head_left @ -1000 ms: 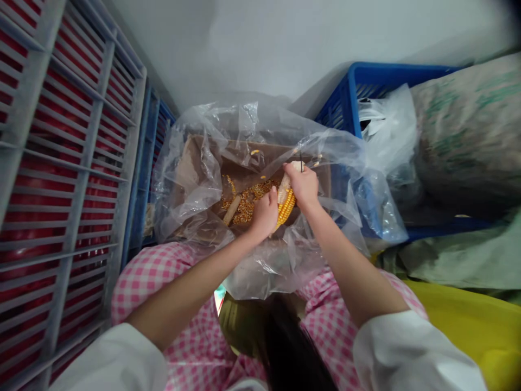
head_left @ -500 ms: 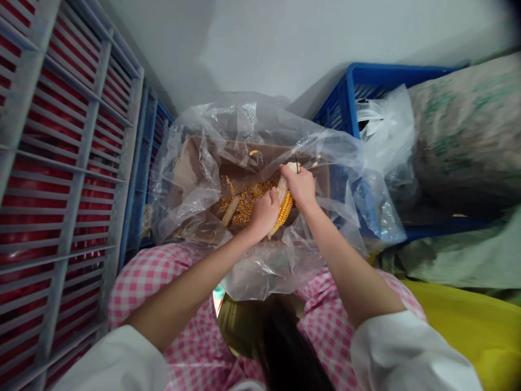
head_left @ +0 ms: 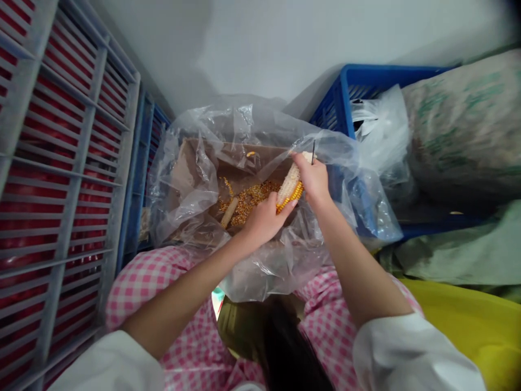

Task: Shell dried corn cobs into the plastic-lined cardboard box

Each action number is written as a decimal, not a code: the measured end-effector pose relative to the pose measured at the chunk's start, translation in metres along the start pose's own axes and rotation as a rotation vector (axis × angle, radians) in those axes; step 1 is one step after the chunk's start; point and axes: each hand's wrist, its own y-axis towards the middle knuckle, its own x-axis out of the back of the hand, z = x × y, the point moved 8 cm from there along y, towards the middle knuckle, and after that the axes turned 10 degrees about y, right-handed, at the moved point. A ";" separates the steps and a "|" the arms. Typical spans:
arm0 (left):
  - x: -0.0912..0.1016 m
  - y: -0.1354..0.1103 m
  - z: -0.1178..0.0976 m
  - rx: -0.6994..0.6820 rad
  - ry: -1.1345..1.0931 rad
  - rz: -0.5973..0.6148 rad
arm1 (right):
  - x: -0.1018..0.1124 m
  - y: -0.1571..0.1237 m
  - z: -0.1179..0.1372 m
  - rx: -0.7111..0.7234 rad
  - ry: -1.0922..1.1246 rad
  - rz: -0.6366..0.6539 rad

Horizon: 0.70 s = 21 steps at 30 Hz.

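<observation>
A yellow corn cob (head_left: 290, 187) with a pale stripped strip along it is held above a cardboard box (head_left: 240, 157). My right hand (head_left: 314, 180) grips the cob's upper end, and a thin dark pin (head_left: 313, 152) sticks up from that hand. My left hand (head_left: 264, 221) holds the cob's lower end. Below them, loose corn kernels (head_left: 248, 201) and a bare cob (head_left: 230, 212) lie in the box. A clear plastic bag (head_left: 195, 190) lines the box and folds around its edges.
Red crates in a grey slatted rack (head_left: 61, 163) stand along the left. A blue plastic crate (head_left: 366, 92) and a bulging woven sack (head_left: 464, 119) fill the right. A yellow bin (head_left: 468, 336) is at lower right. A pink gingham apron (head_left: 138, 293) lies below my arms.
The cob has turned and tilted, showing more of its pale stripped side, with its lower end now shorter of the left hand. Both hands have shifted slightly right.
</observation>
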 end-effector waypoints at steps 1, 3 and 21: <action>-0.003 -0.001 -0.001 -0.008 -0.006 -0.001 | 0.000 0.000 0.000 0.003 0.003 0.000; -0.010 -0.001 0.000 -0.011 -0.072 -0.001 | -0.001 0.001 -0.001 0.008 0.007 -0.004; -0.025 -0.001 0.012 0.074 -0.163 -0.044 | -0.008 -0.004 -0.022 -0.096 -0.080 -0.038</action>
